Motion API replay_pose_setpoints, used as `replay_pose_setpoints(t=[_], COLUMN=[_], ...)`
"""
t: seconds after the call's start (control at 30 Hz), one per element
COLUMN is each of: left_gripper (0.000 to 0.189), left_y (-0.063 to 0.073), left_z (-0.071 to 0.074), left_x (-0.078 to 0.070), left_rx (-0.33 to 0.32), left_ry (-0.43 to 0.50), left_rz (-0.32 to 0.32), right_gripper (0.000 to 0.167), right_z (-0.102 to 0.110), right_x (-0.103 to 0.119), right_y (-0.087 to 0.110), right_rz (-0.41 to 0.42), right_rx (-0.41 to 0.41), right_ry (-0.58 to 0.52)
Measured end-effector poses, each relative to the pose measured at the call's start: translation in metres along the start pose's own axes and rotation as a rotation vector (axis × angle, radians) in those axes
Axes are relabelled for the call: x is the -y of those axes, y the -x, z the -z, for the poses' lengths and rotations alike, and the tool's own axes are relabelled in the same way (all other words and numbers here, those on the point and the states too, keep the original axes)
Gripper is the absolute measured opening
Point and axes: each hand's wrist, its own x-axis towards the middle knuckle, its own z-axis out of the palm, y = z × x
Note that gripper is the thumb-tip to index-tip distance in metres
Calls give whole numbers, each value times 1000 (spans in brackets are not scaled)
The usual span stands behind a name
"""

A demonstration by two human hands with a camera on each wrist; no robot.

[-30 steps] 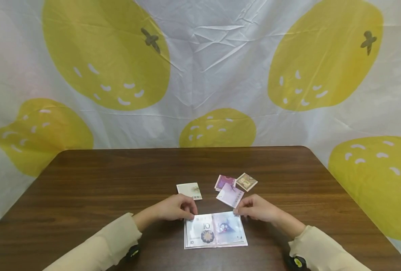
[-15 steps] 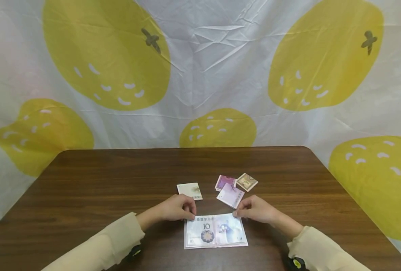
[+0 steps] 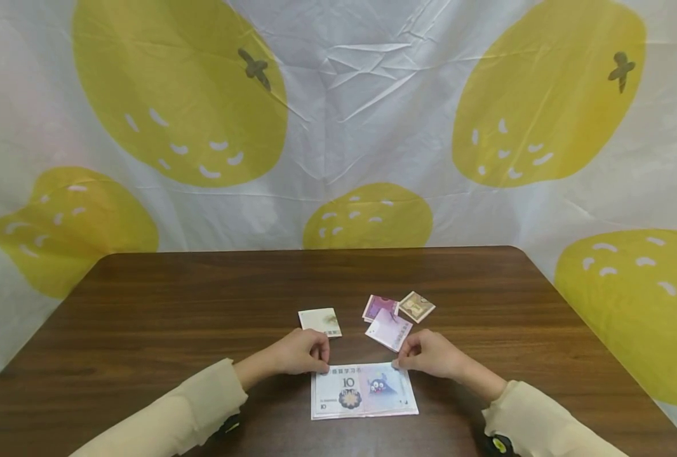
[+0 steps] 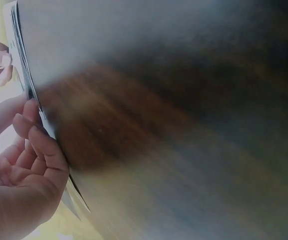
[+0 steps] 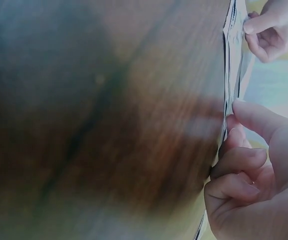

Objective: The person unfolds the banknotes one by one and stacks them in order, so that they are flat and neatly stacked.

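A play banknote (image 3: 378, 400) printed with a 10 lies face up on a thin stack of paper at the table's near middle. My left hand (image 3: 300, 352) pinches its far left corner between thumb and index finger. At the far right corner, my right hand (image 3: 430, 353) pinches the same edge. Both wrist views show the stack (image 4: 21, 55) edge-on, with the layered sheets (image 5: 228, 70) slightly apart. How many sheets each hand grips cannot be told. The other fingers are curled in. Just beyond the left hand lies a pale green folded note (image 3: 320, 318), partly covered by it.
Past the right hand, a lilac folded note (image 3: 388, 329) overlaps a purple one (image 3: 380, 306), with a brown folded note (image 3: 416, 307) beside them. The brown wooden table (image 3: 201, 285) ends at a white cloth (image 3: 367, 127) with yellow fruit prints.
The far edge of the 10 note has come slightly toward me, and its printed top line now shows fully. Both hands moved a little inward with it. The folded notes stayed put.
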Motion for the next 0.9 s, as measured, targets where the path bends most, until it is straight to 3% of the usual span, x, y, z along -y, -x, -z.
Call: replay_pose_setpoints(t=[0.43, 0.73, 0.9], left_gripper=[18, 13, 7], left_y=[0, -5, -14], left_z=[0, 6, 10], left_x=[1, 0, -8], left_rx=[-11, -91, -88], left_ry=[-27, 3, 68], left_rz=[-1, -26, -23], right_gripper=[20, 15, 10], right_z=[-2, 8, 17], right_x=[2, -4, -9], right_y=[0, -2, -4], right_rz=[34, -60, -77], right_rx=[-29, -69, -104], right_ry=[61, -115, -144])
